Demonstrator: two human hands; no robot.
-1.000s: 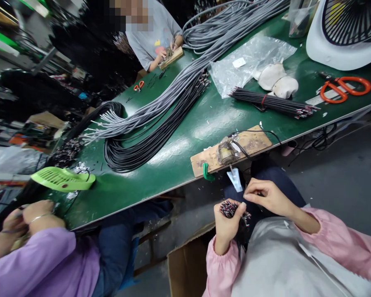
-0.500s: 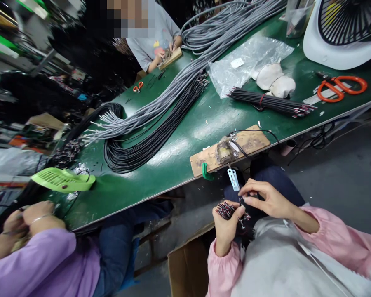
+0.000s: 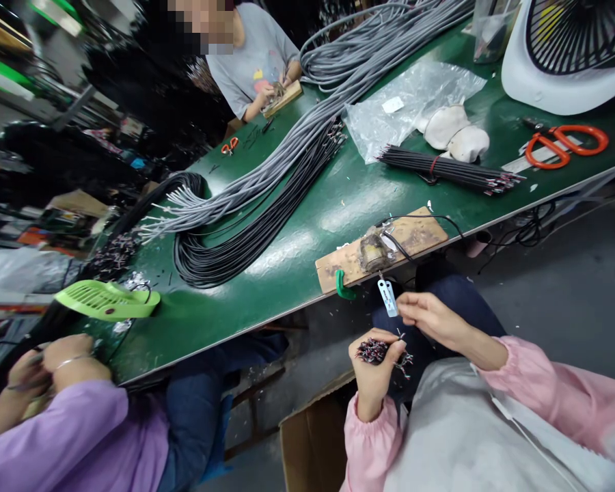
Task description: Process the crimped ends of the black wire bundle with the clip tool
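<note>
Noted a co-worker's two hands in purple sleeves at the near left corner of the green worktop, closed on something too small to tell. Saw a lime-green slotted plastic grille just beyond them, then a looped sheaf of black cables touching a long sheaf of grey cables that ran toward the far edge.

Found a worn wooden board at the near edge, with a small pale blue tag hanging below it.

Below that edge, over the lap and above an open cardboard box, found the left hand curled tight round a bunch of thin dark wires with red and white tips, tips upward. Found the right hand just beside the tag and a little apart from the bunch, fingertips drawn into a pinch; could not tell whether a strand sat between them.

Further right, saw a tied bundle of short black wires, orange-handled scissors and a white desk fan at the far right corner.

Judged the risks as these: loosening the left fist could spill strands into the box or onto the floor; tugging one strand could drag neighbours out or tangle the stripped tips; reaching up without looking could snag the tag.
</note>
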